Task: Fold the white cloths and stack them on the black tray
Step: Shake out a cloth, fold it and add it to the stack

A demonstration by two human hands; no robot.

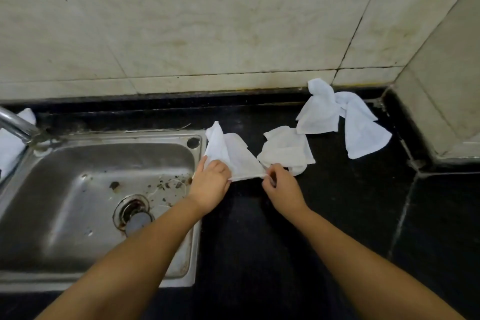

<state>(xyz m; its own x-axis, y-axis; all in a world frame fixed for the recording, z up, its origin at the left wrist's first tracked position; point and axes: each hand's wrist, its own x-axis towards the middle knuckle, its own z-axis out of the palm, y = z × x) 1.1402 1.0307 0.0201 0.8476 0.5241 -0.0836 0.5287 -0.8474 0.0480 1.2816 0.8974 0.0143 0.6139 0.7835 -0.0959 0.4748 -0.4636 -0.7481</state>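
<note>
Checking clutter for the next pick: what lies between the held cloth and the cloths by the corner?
Head view: one crumpled white cloth lies between the held cloth and the corner cloths.

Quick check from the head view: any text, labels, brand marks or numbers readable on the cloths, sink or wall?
None. No readable text in this view.
The cloth held by both hands, left and right, is plain white.
The sink, tap and wall tiles show only stains and debris, no lettering.
</note>
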